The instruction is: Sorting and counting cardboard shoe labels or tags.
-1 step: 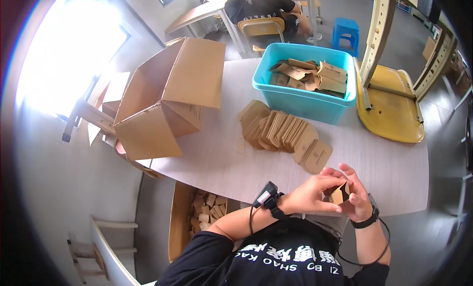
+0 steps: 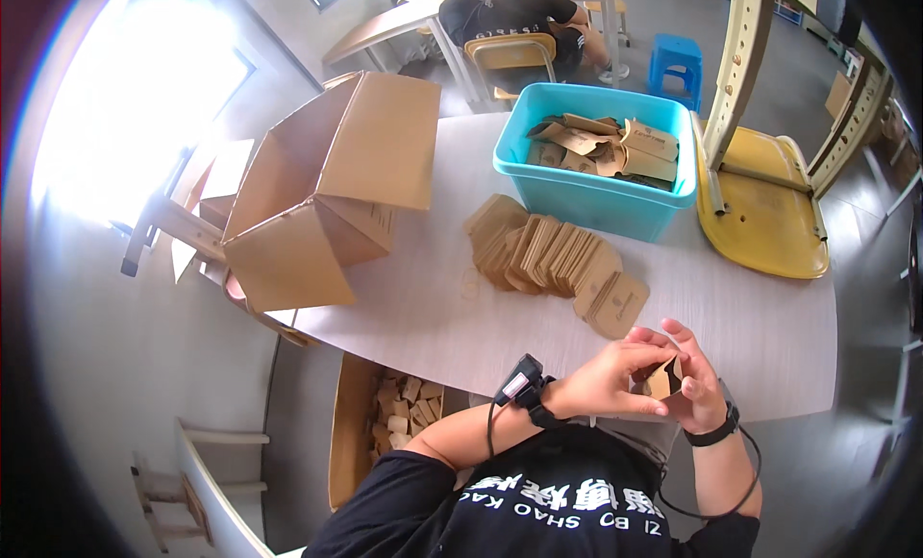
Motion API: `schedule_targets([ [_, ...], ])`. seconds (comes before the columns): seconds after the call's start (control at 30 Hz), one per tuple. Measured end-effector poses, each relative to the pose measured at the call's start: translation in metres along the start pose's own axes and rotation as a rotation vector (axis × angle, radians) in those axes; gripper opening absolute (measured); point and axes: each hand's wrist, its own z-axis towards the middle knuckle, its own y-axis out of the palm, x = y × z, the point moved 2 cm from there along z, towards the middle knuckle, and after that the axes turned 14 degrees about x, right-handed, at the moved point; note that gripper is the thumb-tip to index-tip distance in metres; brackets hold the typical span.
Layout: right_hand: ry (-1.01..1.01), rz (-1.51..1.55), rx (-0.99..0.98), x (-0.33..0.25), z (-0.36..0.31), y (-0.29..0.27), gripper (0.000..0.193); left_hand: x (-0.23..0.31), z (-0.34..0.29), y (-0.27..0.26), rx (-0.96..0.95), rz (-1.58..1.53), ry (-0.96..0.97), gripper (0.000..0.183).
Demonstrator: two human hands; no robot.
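At the near edge of the table, my left hand [image 2: 611,377] and my right hand [image 2: 700,390] are together around a small kraft-paper sleeve [image 2: 663,377]. The sleeve is partly opened out, with a dark gap showing at its end. My left thumb lies along its near side, and the fingers of my right hand curl about its other side; some fingertips are hidden. Just beyond my hands, a fanned row of flat kraft-paper sleeves [image 2: 548,255] lies on the table, a few with dark print.
Behind the row stands a turquoise bin [image 2: 591,204] with folded sleeves inside. An open cardboard box [image 2: 380,140] is at the left, and a lower carton [image 2: 354,419] of small paper pieces sits below the table edge. A yellow upturned chair [image 2: 760,212] rests at the right. Another person sits far off.
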Motion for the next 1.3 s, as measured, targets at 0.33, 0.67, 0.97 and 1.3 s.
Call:
schedule_targets([
  [0.33,0.03,-0.097,0.155,0.012,-0.011,0.001,0.069,0.004,-0.009,0.008,0.074,0.237,0.219,0.07],
  [0.67,-0.06,-0.117,0.129,0.024,-0.023,-0.005,0.075,-0.003,-0.017,0.013,-0.022,0.226,0.227,0.071],
  [0.97,-0.923,-1.184,0.157,-0.017,-0.036,0.004,0.032,-0.009,-0.017,0.014,-0.018,-0.103,0.027,0.073],
  [1.3,-0.87,-1.343,-0.017,-0.019,-0.028,-0.003,0.037,-0.008,-0.02,0.011,-0.011,0.019,-0.069,0.069],
])
